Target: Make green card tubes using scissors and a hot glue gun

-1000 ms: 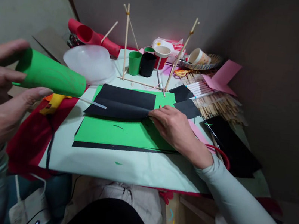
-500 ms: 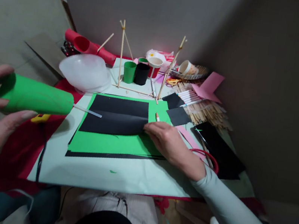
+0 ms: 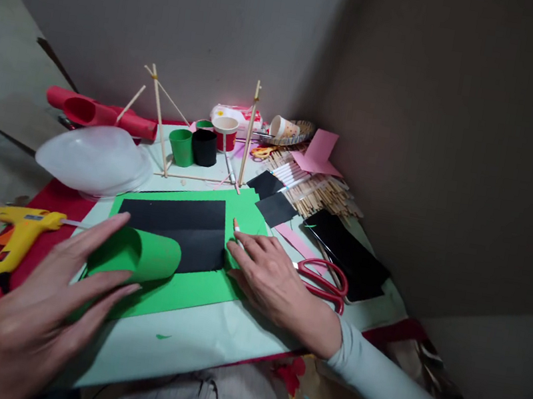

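the left hand (image 3: 36,315) grasps a green cup (image 3: 156,257), tipped sideways at the lower left of a black sheet (image 3: 204,240) lying on a green sheet (image 3: 201,294). the right hand (image 3: 274,280) rests by the black sheet's right edge, beside an orange-tipped pen (image 3: 237,225); i cannot tell whether it grips anything. printing on the pink-and-white packet (image 3: 234,113) is too small to read.

Dim light. Wall (image 3: 430,151) beyond right hand (image 3: 269,277) is lying in shadow; soft shade is falling beside left hand (image 3: 36,311); right sleeve (image 3: 397,394) is showing blurred.
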Demonstrator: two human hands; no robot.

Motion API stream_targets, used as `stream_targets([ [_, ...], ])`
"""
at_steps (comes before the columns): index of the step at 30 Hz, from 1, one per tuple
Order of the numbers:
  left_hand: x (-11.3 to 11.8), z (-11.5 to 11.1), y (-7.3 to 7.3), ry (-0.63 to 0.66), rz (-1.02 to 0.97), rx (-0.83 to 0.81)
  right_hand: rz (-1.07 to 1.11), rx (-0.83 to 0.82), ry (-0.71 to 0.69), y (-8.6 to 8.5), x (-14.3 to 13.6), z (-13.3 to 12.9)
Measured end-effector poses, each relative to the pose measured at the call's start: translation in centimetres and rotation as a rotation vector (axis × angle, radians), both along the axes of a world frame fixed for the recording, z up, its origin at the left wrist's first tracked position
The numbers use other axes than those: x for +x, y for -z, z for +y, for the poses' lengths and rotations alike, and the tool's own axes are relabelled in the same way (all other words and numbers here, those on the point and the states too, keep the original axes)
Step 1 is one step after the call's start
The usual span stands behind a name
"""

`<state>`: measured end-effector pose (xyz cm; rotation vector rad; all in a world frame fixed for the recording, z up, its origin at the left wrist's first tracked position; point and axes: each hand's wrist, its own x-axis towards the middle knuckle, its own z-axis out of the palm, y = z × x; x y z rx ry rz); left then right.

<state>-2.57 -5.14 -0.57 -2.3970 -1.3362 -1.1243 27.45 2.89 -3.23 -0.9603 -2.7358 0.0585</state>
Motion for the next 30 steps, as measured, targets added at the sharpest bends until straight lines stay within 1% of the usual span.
stream_targets([
  [1,1.1,0.0,-0.3,-0.007,0.045,-0.068,-0.027,-0.035,0.042,-0.3,0.2,-0.1],
  [3,2.5,0.0,-0.5,0.015,0.107,-0.099,-0.079,-0.094,0.070,-0.9,0.6,0.1],
  [5,3.2,0.0,-0.2,0.036,0.148,-0.103,-0.103,-0.107,0.050,-1.4,0.6,0.9],
  [7,3.6,-0.4,0.3,0.031,0.172,-0.123,-0.111,-0.110,0.011,-1.6,0.2,2.5],
  [9,3.9,-1.3,0.7,0.008,0.182,-0.121,-0.117,-0.116,-0.022,-1.7,-1.0,4.6],
  [12,4.5,-3.3,0.8,-0.017,0.151,-0.088,-0.129,-0.122,-0.043,-1.5,-3.7,7.9],
  [14,4.7,-4.6,0.6,-0.017,0.140,-0.179,-0.152,-0.123,-0.052,-1.3,-5.6,9.6],
  [16,4.5,-5.7,0.5,0.004,0.119,-0.236,-0.176,-0.121,-0.061,-1.1,-7.0,10.9],
  [19,3.9,-6.3,0.9,0.039,0.104,-0.241,-0.200,-0.130,-0.060,-1.0,-8.0,12.1],
  [22,3.5,-6.0,1.4,0.029,0.075,-0.242,-0.207,-0.166,-0.059,-1.0,-8.2,13.1],
  [25,3.5,-5.4,1.5,0.008,0.010,-0.215,-0.209,-0.212,-0.094,-1.2,-7.7,14.0],
  [27,3.6,-5.1,1.4,0.015,-0.009,-0.176,-0.203,-0.217,-0.100,-1.3,-6.9,14.5],
  [30,3.6,-4.8,1.4,0.030,-0.025,-0.145,-0.183,-0.175,-0.060,-1.4,-5.4,15.3],
])
